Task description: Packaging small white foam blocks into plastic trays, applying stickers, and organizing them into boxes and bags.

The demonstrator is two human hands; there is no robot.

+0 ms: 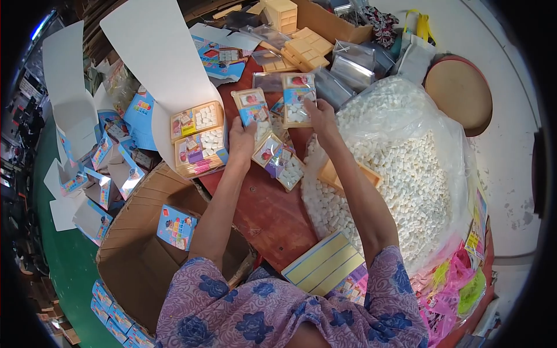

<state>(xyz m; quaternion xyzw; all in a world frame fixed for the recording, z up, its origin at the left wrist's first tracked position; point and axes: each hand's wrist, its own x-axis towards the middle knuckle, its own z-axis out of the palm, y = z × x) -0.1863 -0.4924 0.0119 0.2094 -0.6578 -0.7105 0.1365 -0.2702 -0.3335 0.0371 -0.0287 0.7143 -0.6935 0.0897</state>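
Observation:
My left hand (pixel 241 138) grips the lower end of a flat wooden tray (pixel 250 107) with a colourful card and small white blocks in it. My right hand (pixel 321 116) holds a second such tray (pixel 297 98) just to the right. Both trays are raised over a dark red tabletop (pixel 264 214). Below them two more filled trays (pixel 281 162) lie on the table, tilted. An empty wooden tray (pixel 332 174) rests at the edge of a large clear bag of white blocks (pixel 406 168).
Two filled trays (pixel 197 137) lie on white card to the left. An open cardboard box (pixel 136 249) holds a blue packet (pixel 176 226). Blue and white cartons (pixel 101 174) are scattered left. Stacked wooden trays (pixel 304 49) stand behind. A yellow-striped pad (pixel 325 264) lies near me.

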